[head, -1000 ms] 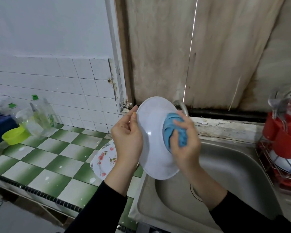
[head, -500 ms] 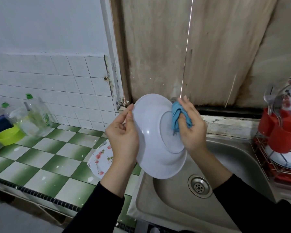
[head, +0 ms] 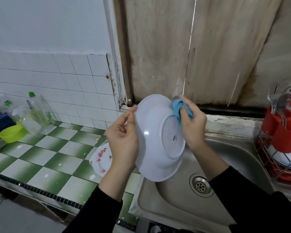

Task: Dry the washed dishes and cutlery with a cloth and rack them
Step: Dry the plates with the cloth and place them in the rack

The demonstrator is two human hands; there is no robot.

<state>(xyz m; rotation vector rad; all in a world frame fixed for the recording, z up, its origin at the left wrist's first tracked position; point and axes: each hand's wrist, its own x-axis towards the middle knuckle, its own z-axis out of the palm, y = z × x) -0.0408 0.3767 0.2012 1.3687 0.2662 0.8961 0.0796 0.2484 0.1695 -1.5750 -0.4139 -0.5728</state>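
**A:** Where is the plate?

**B:** You hold the white plate (head: 151, 132) up on edge, over the left rim of the sink (head: 166, 212). Its underside faces you.

**A:** And my hands?

**B:** Your left hand (head: 123, 137) pinches the plate's left edge between thumb and curled fingers. Your right hand (head: 193, 125) is clenched round the blue cloth (head: 180, 108) and presses it onto the plate's upper right rim, above the sink's back edge.

**A:** What lies under the plate?

**B:** The sink's drain (head: 200, 185) shows just below and to the right of it.

**A:** And left of the sink?

**B:** A floral plate (head: 102, 157) lies on the green-and-white counter (head: 40, 157), just beside the sink and partly hidden by your left wrist. Far to the left, by the tiled wall, stand a green bowl (head: 12, 132) and a clear bottle (head: 40, 111).

**A:** To the right?

**B:** The rack (head: 265, 158) stands touching the sink's right side. It holds white plates (head: 279, 158), with red cups (head: 284, 137) above them. Cutlery (head: 275, 101) sticks out of the rear cup.
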